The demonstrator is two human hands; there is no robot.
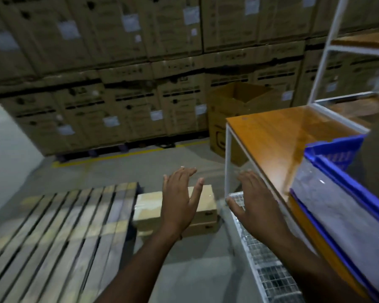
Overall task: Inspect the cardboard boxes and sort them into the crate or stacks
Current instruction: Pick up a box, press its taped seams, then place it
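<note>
Hands spread, left hand (179,197) above stacked cardboard boxes (206,206), right hand (256,200) beside

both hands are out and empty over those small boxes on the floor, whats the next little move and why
Probably lower both hands onto the top box of the small cardboard boxes and grip its ends. The left hand is spread open in front of it, the right hand open nearer the white-framed table, and neither holds anything. The boxes sit stacked on the floor beside the wooden pallet, unlifted.
</note>
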